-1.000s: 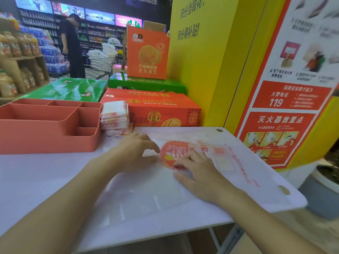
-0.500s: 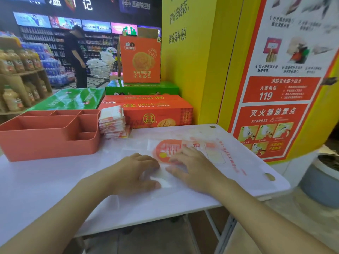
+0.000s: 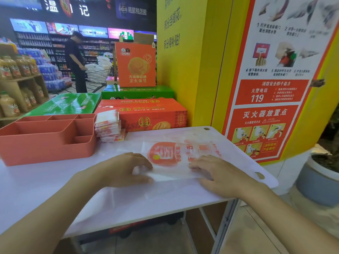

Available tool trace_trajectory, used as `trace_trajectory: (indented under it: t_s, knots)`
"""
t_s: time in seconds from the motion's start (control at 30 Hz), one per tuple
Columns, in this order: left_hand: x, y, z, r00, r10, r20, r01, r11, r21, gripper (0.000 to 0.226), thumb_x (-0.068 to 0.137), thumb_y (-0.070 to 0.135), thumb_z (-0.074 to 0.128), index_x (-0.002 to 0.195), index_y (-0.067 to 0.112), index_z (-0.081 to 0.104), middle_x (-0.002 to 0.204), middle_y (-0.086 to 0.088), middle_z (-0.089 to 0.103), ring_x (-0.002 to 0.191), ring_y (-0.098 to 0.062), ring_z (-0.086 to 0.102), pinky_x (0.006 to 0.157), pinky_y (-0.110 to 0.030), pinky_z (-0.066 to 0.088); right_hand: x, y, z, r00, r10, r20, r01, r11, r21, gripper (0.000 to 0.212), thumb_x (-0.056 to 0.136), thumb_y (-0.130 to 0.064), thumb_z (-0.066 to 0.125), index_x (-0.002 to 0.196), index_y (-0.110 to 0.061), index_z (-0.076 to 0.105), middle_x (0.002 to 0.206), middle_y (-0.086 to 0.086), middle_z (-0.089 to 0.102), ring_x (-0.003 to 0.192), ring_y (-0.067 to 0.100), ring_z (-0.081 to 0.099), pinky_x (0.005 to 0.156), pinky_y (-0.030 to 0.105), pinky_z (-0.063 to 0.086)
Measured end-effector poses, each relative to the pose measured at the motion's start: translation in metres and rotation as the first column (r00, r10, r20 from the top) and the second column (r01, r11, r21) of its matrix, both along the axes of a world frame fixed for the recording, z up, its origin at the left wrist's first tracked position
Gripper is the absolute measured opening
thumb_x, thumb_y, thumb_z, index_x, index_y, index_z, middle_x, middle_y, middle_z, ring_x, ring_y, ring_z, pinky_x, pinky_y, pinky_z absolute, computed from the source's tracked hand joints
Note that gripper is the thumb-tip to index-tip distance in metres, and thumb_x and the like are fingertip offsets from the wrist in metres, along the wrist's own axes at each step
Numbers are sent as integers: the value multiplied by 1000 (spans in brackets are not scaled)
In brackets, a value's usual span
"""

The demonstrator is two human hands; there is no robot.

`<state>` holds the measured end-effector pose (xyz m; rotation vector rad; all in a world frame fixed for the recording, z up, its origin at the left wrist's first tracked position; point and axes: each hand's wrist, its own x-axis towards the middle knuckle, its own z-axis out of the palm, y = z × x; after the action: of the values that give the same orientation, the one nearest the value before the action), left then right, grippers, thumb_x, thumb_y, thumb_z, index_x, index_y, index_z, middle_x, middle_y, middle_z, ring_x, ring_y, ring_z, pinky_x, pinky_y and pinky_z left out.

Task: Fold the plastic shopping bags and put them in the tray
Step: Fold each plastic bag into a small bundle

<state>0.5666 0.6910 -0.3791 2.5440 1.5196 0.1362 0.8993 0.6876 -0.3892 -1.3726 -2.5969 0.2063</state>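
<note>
On the white table (image 3: 55,189), one plastic shopping bag (image 3: 165,156), flattened into a long strip with its red print facing up, close to the front edge. Two hands on it. Left hand (image 3: 122,169) at the bag's left end, fingers curled and thumb opposite, pinching the plastic. Right hand (image 3: 222,175) laid flat on the right part, fingers loosely together, pressing down. Further left, one orange tray (image 3: 45,147), its compartments mostly hidden behind the near wall. Just beside the tray's right end, one stack of folded bags (image 3: 108,125), too tightly packed to count. Far end of the spread bag washed out against the tabletop.
</note>
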Motion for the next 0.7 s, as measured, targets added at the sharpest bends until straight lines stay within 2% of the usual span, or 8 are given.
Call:
trace_trajectory:
  t_s: [0.13, 0.2, 0.27, 0.3, 0.47, 0.57, 0.6, 0.7]
  knots:
    - [-2, -4, 4, 996, 19, -88, -24, 998, -56, 85, 62, 92, 55, 136, 51, 47, 137, 31, 45, 124, -1, 46, 108, -33, 41, 8, 5, 2, 999, -42, -25, 41, 999, -14, 36, 102, -35, 52, 136, -41, 58, 137, -23, 56, 126, 0, 47, 110, 30, 38]
    - [-1, -6, 6, 995, 18, -96, -21, 999, -29, 65, 78, 70, 64, 137, 49, 47, 137, 29, 47, 121, -3, 49, 104, -30, 43, 10, 6, 3, 999, -49, -21, 49, 999, -1, 34, 101, -37, 53, 135, -42, 60, 136, -25, 57, 124, 0, 49, 109, 29, 40]
    - [-1, -7, 8, 996, 15, -88, -16, 1000, -11, 47, 90, 38, 59, 136, 43, 52, 133, 26, 52, 114, -2, 52, 98, -23, 43, 12, 8, 5, 997, -60, -37, 60, 998, -5, 32, 100, -38, 55, 131, -43, 63, 131, -27, 60, 119, -2, 52, 105, 28, 44]
    - [-3, -7, 10, 997, 27, -72, -28, 1000, -13, 42, 93, 30, 55, 134, 40, 56, 131, 25, 56, 111, -2, 54, 96, -22, 44, 15, 9, 6, 995, -75, -60, 74, 997, -18, 30, 99, -38, 57, 127, -43, 66, 128, -28, 62, 115, -5, 54, 102, 27, 46]
    - [-19, -1, 15, 996, 87, -4, -87, 994, 66, 37, 91, 46, 38, 111, 34, 66, 102, 16, 70, 93, -11, 64, 86, -35, 51, 34, 11, 16, 967, -195, -164, 185, 980, -75, 14, 97, -40, 61, 98, -38, 75, 99, -28, 70, 95, -7, 62, 86, 25, 51]
    - [-26, 5, 15, 991, 124, 48, -129, 984, 119, 33, 95, 46, 45, 87, 19, 62, 78, 7, 64, 75, -12, 58, 75, -37, 50, 49, 14, 23, 947, -268, -174, 249, 960, -125, 24, 96, -38, 62, 79, -23, 71, 75, -21, 65, 72, -2, 59, 66, 26, 44]
    - [-27, 6, 15, 988, 139, 70, -147, 981, 127, 31, 98, 42, 49, 82, 18, 60, 75, 7, 63, 72, -11, 57, 73, -37, 50, 53, 17, 23, 941, -287, -181, 266, 955, -135, 27, 95, -40, 62, 78, -20, 69, 75, -21, 63, 73, 2, 60, 66, 29, 44]
    - [-34, 15, 15, 971, 198, 130, -212, 972, 98, 24, 98, 34, 56, 77, 27, 64, 76, 15, 70, 72, -3, 63, 74, -35, 55, 60, 23, 25, 910, -359, -208, 334, 931, -146, 22, 94, -43, 66, 84, -26, 73, 99, -20, 65, 92, 9, 63, 75, 34, 48]
